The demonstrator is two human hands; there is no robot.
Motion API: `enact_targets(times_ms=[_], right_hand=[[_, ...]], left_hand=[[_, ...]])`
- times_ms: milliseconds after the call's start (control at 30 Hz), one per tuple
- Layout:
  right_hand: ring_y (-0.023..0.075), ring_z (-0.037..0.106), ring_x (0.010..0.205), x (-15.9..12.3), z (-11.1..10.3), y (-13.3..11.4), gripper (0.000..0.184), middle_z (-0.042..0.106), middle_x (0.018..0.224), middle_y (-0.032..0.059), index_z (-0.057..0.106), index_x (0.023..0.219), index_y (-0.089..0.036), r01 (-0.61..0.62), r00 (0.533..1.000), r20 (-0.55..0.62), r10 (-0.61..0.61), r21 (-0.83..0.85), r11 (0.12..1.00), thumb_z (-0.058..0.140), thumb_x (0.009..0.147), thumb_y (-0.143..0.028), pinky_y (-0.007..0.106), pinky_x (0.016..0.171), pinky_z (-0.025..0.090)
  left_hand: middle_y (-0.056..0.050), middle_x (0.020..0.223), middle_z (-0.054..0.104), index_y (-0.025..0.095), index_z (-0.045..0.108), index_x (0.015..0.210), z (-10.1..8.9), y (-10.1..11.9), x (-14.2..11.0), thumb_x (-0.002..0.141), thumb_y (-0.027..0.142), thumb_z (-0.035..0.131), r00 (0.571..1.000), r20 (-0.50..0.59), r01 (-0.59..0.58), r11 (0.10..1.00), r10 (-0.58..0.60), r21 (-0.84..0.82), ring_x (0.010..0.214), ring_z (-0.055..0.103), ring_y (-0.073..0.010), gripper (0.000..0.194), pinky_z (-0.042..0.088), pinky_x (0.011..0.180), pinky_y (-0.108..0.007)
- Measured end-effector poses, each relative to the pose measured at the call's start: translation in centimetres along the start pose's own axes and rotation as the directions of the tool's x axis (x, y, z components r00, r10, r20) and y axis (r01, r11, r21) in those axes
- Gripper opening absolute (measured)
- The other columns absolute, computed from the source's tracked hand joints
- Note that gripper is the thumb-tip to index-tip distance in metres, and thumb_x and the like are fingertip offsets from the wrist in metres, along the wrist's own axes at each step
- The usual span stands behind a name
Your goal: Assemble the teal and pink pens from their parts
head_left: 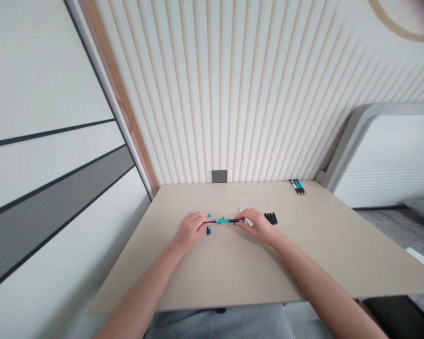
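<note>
Your left hand [191, 229] and right hand [257, 225] each grasp 1 end of a slim teal-and-black pen [223, 221] in pinched fingers, level over the table [212, 278], nearer its far edge; any print is too small to read. Smooth black tubes [270, 218] lie beside your right hand; more pens [297, 187] lie near the table's far right corner.

The left hand [191, 229] and right hand [257, 225] hold a blue-and-black pen [224, 221] between them over the bench [226, 273]. Short black pieces [270, 218] lie near the right hand.
</note>
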State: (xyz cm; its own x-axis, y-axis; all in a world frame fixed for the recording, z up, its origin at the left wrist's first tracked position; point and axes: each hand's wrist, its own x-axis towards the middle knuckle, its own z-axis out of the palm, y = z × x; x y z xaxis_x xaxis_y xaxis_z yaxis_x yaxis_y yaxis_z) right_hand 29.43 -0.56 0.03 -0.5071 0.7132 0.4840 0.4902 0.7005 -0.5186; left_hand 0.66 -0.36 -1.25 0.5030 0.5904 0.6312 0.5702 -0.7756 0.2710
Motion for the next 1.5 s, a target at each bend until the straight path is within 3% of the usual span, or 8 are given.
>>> enact_targets(times_ms=[133, 300, 433, 567, 833, 1033, 1133, 1500], right_hand=[[0.0176, 0.062, 0.078, 0.1, 0.1, -0.3, 0.02, 0.07, 0.082, 0.0043, 0.067, 0.091, -0.02, -0.022, 0.999, 0.038, 0.025, -0.066, 0.998, 0.05, 0.095, -0.031, 0.031, 0.08, 0.042], [0.0139, 0.056, 0.058, 0.1, 0.4, -0.3, 0.044, 0.061, 0.058, 0.0011, 0.062, 0.065, -0.018, -0.108, 0.98, 0.157, 0.119, -0.076, 0.991, 0.037, 0.099, -0.031, 0.027, 0.067, 0.041], [0.0131, 0.057, 0.06, 0.1, 0.5, -0.1, 0.042, 0.065, 0.067, 0.0021, 0.067, 0.078, -0.017, -0.171, 0.978, 0.128, 0.164, 0.049, 0.984, 0.037, 0.1, -0.036, 0.025, 0.062, 0.042], [0.0168, 0.062, 0.077, 0.1, 0.3, 0.1, 0.027, 0.07, 0.089, 0.0059, 0.066, 0.105, -0.019, -0.096, 0.995, 0.012, 0.096, 0.111, 0.989, 0.056, 0.091, -0.039, 0.028, 0.072, 0.047], [0.0205, 0.063, 0.081, 0.0, 0.4, 0.2, 0.018, 0.072, 0.085, 0.0051, 0.07, 0.092, -0.021, -0.099, 0.995, -0.001, 0.099, -0.059, 0.993, 0.056, 0.092, -0.032, 0.034, 0.079, 0.046], [0.0185, 0.064, 0.078, 0.1, 0.4, 1.0, 0.02, 0.071, 0.085, 0.0039, 0.069, 0.101, -0.022, -0.127, 0.992, -0.016, 0.127, -0.011, 0.992, 0.06, 0.09, -0.037, 0.031, 0.076, 0.046], [0.0187, 0.063, 0.08, 0.0, 0.1, 1.2, 0.02, 0.071, 0.085, 0.0046, 0.069, 0.093, -0.022, -0.088, 0.995, -0.041, 0.088, 0.008, 0.996, 0.059, 0.09, -0.039, 0.032, 0.077, 0.046], [0.0145, 0.059, 0.064, 0.0, 0.1, 0.4, 0.045, 0.065, 0.065, 0.0013, 0.063, 0.071, -0.019, -0.044, 0.998, 0.046, 0.049, -0.093, 0.995, 0.033, 0.102, -0.034, 0.031, 0.08, 0.042]], left_hand=[[-0.003, 0.091, 0.068, 0.02, 0.061, 0.095, -0.1, 0.2, 0.1, 0.094, 0.025, 0.056, 0.999, -0.003, -0.036, 0.998, 0.036, 0.042, 0.086, 0.062, -0.0172, 0.008, 0.045, 0.076, -0.032], [-0.004, 0.091, 0.069, 0.02, 0.063, 0.096, -0.2, 0.2, 0.1, 0.094, 0.027, 0.055, 0.998, 0.021, -0.062, 0.995, 0.06, 0.074, 0.085, 0.064, -0.0171, 0.011, 0.046, 0.076, -0.031], [-0.004, 0.09, 0.069, 0.02, 0.062, 0.095, -0.1, 0.1, 0.1, 0.094, 0.027, 0.055, 0.999, 0.013, -0.034, 0.998, 0.034, 0.046, 0.086, 0.063, -0.0171, 0.01, 0.046, 0.076, -0.031], [-0.004, 0.091, 0.068, 0.02, 0.062, 0.094, 0.0, 0.0, 0.0, 0.094, 0.024, 0.056, 1.0, 0.015, 0.008, 1.0, -0.008, 0.018, 0.086, 0.063, -0.0174, 0.007, 0.046, 0.077, -0.032], [-0.004, 0.09, 0.068, 0.02, 0.062, 0.092, 0.0, 0.0, 0.0, 0.093, 0.025, 0.057, 1.0, 0.017, -0.012, 0.999, 0.011, 0.041, 0.085, 0.062, -0.0177, 0.008, 0.046, 0.076, -0.032], [-0.004, 0.088, 0.068, 0.02, 0.062, 0.093, 0.2, -0.2, 0.0, 0.094, 0.025, 0.055, 1.0, -0.003, 0.013, 1.0, -0.013, 0.018, 0.084, 0.062, -0.0175, 0.009, 0.047, 0.076, -0.032], [-0.004, 0.089, 0.068, 0.02, 0.062, 0.094, 0.2, -0.3, 0.0, 0.094, 0.025, 0.054, 1.0, -0.005, 0.019, 1.0, -0.019, 0.003, 0.085, 0.062, -0.0174, 0.01, 0.048, 0.076, -0.032], [-0.004, 0.089, 0.069, 0.021, 0.064, 0.095, 0.1, -0.3, -0.1, 0.093, 0.026, 0.057, 0.999, -0.039, -0.006, 1.0, 0.007, 0.026, 0.084, 0.063, -0.0177, 0.009, 0.048, 0.076, -0.032]])
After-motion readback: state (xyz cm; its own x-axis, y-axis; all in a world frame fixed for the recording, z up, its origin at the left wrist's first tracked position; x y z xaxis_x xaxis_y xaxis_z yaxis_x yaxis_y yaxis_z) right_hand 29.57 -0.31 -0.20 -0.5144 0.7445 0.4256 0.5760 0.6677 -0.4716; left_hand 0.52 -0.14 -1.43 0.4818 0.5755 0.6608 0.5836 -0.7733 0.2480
